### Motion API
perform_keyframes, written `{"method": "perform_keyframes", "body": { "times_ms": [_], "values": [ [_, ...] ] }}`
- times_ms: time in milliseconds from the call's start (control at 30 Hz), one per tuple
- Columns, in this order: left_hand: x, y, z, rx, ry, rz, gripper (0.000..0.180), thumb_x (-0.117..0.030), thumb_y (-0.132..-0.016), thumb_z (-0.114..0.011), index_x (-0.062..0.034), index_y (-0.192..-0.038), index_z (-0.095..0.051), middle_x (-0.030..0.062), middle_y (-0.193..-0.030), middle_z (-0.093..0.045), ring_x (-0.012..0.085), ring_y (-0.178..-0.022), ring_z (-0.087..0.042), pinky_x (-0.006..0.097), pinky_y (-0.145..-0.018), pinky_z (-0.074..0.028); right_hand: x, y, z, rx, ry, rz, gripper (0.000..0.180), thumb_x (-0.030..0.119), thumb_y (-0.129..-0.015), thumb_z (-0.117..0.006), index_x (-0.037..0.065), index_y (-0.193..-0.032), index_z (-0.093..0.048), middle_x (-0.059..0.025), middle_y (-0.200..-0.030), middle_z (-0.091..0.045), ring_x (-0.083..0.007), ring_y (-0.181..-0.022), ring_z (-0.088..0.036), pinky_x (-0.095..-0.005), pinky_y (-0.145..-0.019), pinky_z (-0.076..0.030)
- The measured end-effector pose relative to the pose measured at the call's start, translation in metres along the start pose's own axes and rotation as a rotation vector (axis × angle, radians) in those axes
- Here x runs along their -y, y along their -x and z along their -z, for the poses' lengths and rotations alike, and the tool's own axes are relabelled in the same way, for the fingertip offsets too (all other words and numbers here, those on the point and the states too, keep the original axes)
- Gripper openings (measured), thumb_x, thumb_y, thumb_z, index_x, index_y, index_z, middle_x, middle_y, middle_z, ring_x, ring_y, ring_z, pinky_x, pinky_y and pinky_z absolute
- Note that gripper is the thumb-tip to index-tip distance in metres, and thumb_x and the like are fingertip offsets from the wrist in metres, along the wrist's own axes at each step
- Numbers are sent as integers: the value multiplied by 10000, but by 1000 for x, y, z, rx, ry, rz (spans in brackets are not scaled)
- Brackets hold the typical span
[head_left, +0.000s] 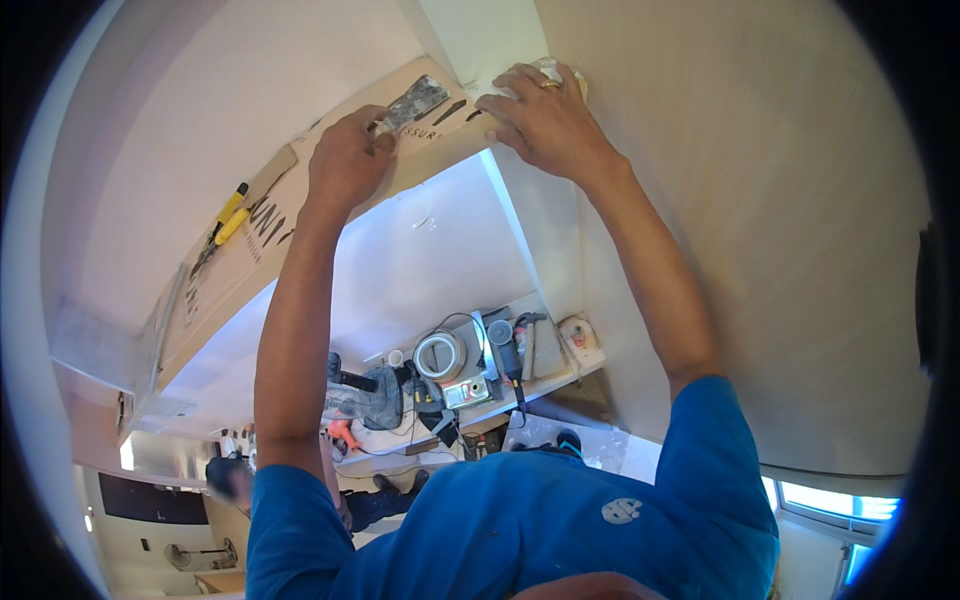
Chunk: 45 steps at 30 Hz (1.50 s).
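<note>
In my left hand (348, 158) is a putty knife, its broad, grey-smeared blade (418, 100) lying over the printed cardboard (300, 190) on the high shelf. The fingers are closed round its handle end, which is mostly hidden. Against the corner where the shelf meets the wood-toned panel (740, 180), my right hand (548, 125) rests on a whitish crumpled thing (548, 70), perhaps a cloth or paper; its kind is unclear. The fingers bend over it, and a ring shows on one. Both arms are raised.
Farther left on the shelf lie yellow-handled tools (232, 225). Below, a lower shelf carries a roll of tape or hose (440, 356), power tools (505, 345), cables and a small pale box (466, 391). Another person (240, 480) is at the lower left, near a fan (200, 553).
</note>
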<state>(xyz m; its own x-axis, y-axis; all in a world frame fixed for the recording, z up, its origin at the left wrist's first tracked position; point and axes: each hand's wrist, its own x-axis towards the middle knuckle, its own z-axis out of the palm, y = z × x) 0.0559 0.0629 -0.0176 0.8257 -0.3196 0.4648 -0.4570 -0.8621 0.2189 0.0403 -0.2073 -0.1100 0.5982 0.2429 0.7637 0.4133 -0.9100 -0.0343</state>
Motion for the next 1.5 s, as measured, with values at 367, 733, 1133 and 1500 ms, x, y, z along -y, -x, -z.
{"method": "perform_keyframes", "body": {
  "times_ms": [367, 733, 1133, 1500],
  "values": [
    [-13, -9, 2, 8, -119, -34, 407, -238, -963, -734, -19, -1305, -721, 263, -1143, -758, 348, -1037, -746, 439, -929, -559, -5, -29, 3, 250, -19, -84, 615, 545, -947, -713, 221, -1467, -653, -145, -1613, -493, -352, -1518, -433, -737, -1236, -184],
    [-47, -22, 10, 15, -372, -134, 346, -250, -947, -711, -107, -1256, -774, 206, -1055, -782, 354, -951, -752, 454, -871, -585, -19, -30, -5, 161, -116, -141, 1072, 651, -778, -825, 70, -1605, -466, -221, -1664, -408, -372, -1551, -383, -621, -1255, -245],
    [-107, -42, 24, 121, -888, -283, 295, -77, -881, -583, -105, -1079, -801, 156, -982, -773, 353, -938, -750, 486, -805, -594, -20, -28, -14, 59, -181, -158, 1180, 570, -713, -900, 50, -1637, -381, -198, -1619, -486, -329, -1465, -515, -567, -1172, -342],
    [-71, -61, 39, 29, -845, -664, 293, -97, -939, -706, -150, -1227, -692, 34, -1133, -756, 285, -1003, -727, 448, -1026, -437, -35, -57, -24, -135, -629, -102, 529, 174, -922, -757, 82, -1430, -640, -185, -1339, -695, -334, -1101, -676, -416, -987, -527]
  ]
}}
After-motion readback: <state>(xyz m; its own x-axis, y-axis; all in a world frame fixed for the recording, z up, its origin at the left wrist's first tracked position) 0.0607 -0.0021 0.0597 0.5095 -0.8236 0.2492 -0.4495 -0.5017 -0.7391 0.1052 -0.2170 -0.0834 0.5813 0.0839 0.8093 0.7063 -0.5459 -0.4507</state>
